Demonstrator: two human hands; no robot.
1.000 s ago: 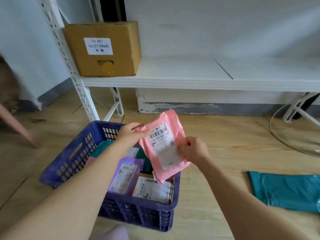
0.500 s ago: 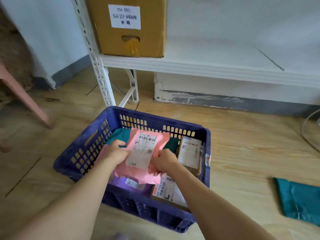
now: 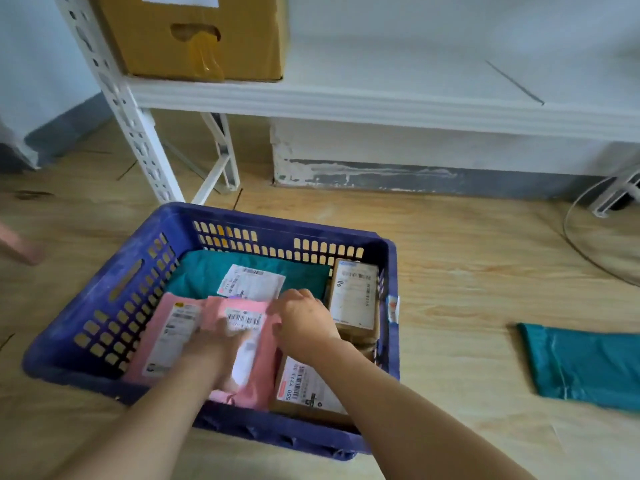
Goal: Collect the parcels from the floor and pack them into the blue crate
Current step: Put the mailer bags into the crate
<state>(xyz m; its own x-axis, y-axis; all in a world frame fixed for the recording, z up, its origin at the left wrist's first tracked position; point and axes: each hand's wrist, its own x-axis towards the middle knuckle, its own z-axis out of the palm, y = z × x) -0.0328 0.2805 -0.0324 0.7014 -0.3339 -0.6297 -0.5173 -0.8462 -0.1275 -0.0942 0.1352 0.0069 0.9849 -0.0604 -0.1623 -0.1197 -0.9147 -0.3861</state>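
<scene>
Far left: a blurred pink leg is seen on the floor. A carton is carried on the left end of the shelf. The crate is set on the floor just in front of the shelf.

Crate, left to right:
- A second pink parcel is leaned on the left wall, label up.
- The left hand is extended over the near rim and laid palm down on the pink parcel. The hand is heavily motion-blurred, so whether anything is gripped cannot be told.
- The pink parcel is placed inside the crate at near centre, label up. The second pink parcel's right edge is overlapped by it.
- A teal parcel is laid flat across the back, with a white label showing.
- The right hand is held knuckles up, fingers curled down over the pink parcel's far right corner. The parcel is gripped there.
- A brown box is set along the right wall, label up.
- A near box is laid in the near right corner, label up. It is partly covered by the pink parcel and the right forearm.

Far right: a floor parcel, teal, is laid flat on the floor, well apart from the crate. A cable is looped on the floor behind it.
</scene>
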